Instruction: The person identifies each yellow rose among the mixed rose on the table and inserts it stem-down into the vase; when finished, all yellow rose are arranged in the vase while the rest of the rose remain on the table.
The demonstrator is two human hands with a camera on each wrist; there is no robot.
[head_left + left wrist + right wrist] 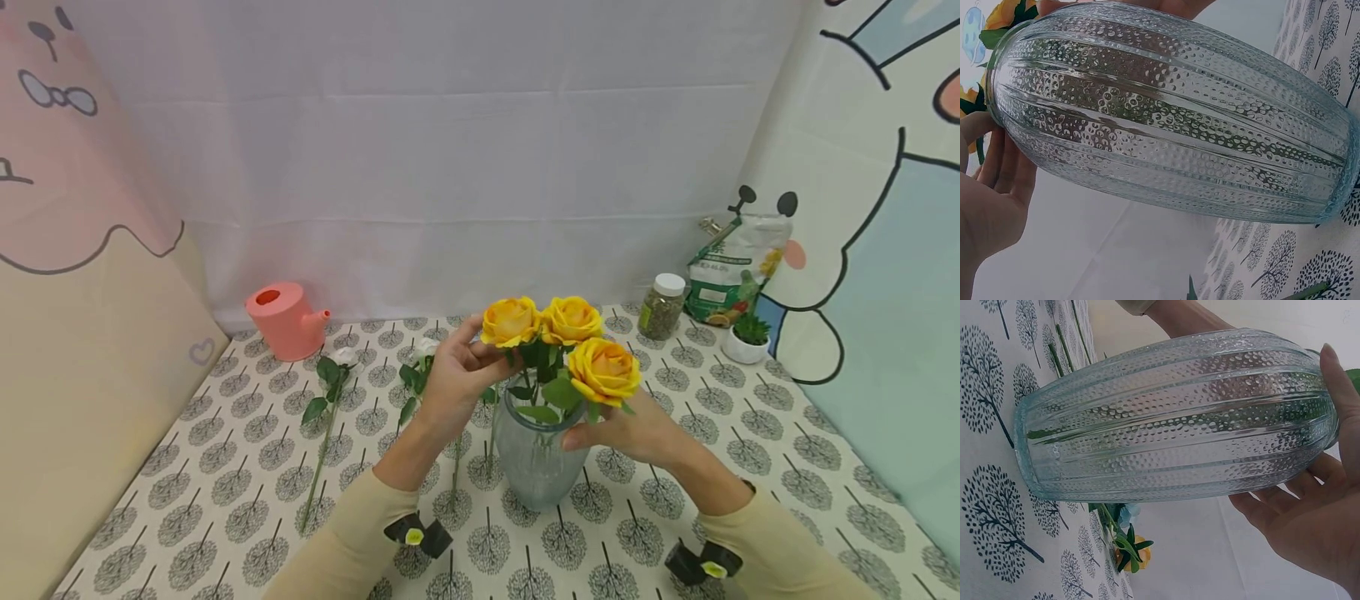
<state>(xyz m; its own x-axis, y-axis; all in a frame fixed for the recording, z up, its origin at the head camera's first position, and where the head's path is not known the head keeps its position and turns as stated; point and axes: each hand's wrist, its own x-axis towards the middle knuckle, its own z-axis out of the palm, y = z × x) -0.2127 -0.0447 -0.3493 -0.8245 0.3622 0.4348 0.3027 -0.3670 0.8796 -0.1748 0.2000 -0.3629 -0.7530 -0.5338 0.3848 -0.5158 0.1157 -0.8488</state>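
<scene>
A clear ribbed glass vase (pixel 542 467) with a dimpled surface stands upright on the table, holding three yellow roses (pixel 604 372) with green leaves. My right hand (pixel 633 429) grips it just under the rim, thumb on the near side and fingers round the far side in the right wrist view. At the left rose (pixel 511 322), my left hand (pixel 461 379) has its fingers curled round the bloom's base, beside the vase's mouth. Stems show blurred through the glass (pixel 1166 112). Leaves and petals partly hide the left fingertips.
White roses (pixel 345 356) lie with long stems left of the vase. A pink watering can (pixel 288 321) stands at the back left. At the back right are a white-lidded jar (pixel 662 308), a green-and-white bag (pixel 731 271) and a small potted succulent (pixel 747 337). Another yellow rose (pixel 1141 555) lies beyond the vase.
</scene>
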